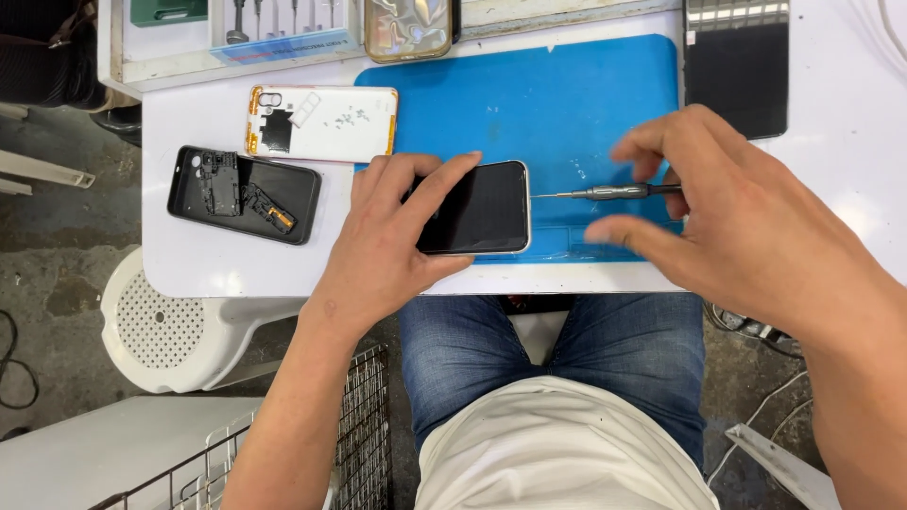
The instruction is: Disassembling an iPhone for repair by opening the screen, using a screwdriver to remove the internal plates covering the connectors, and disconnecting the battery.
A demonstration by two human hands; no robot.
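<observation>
Nearest me, my left hand lies curled over the dark phone, fingers spread across its glass face and thumb against the near edge, pinning it flat where the blue mat meets the white surface. My right hand pinches a slim screwdriver between thumb and fingertips, its tip touching the phone's right end. I judge the phone light, stiff, slick and easily cracked, so I press on the frame edges rather than the glass. The screwdriver is thin and rolls easily; I hold it at the knurled grip.
</observation>
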